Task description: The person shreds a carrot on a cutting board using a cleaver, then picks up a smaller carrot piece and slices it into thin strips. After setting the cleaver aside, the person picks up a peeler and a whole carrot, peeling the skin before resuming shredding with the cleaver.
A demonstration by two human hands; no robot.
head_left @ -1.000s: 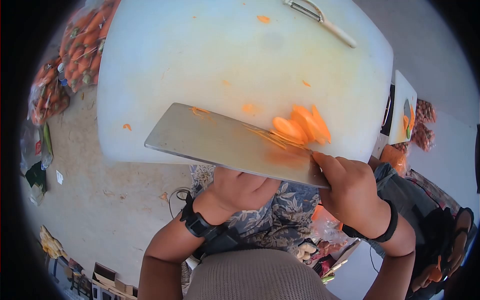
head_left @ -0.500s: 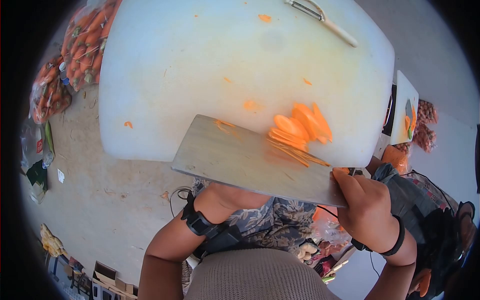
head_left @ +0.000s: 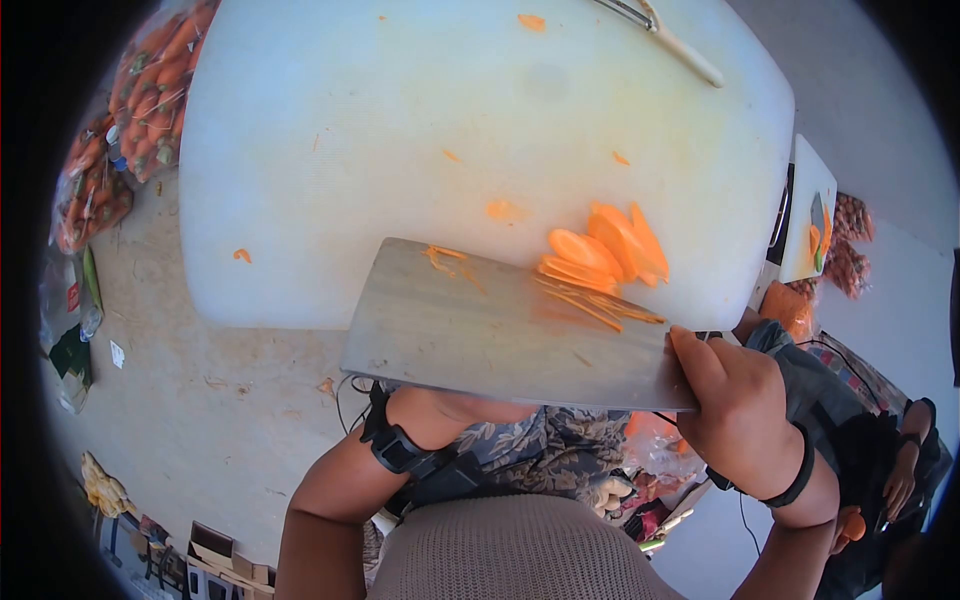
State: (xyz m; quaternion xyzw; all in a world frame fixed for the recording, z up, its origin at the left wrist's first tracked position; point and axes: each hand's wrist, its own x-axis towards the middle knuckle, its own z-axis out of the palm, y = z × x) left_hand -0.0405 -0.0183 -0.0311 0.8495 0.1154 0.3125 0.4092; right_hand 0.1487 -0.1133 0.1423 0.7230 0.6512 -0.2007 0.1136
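Note:
My right hand (head_left: pixel 738 408) is closed round the handle end of a broad cleaver (head_left: pixel 480 335). The blade lies tilted across the near edge of a white cutting board (head_left: pixel 350 180), with thin carrot shreds stuck to its face. Just past the blade, several carrot slices (head_left: pixel 612 245) lie fanned and overlapping on the board. My left hand (head_left: pixel 445 408) is mostly behind the blade, so its fingers are hidden. A vegetable peeler (head_left: pixel 685 52) with a pale handle rests at the board's far right.
Bags of carrots (head_left: pixel 155 105) stand on the floor at the left. To the right is a second board (head_left: pixel 808 215) with a knife and carrot pieces, near net bags (head_left: pixel 850 235). At lower right a co-worker's hand (head_left: pixel 900 482) shows. Small carrot scraps dot my board.
The cleaver has shifted slightly down, still in my right hand. The slices stay on the board. At the right, the co-worker's hand and arm have come further into view.

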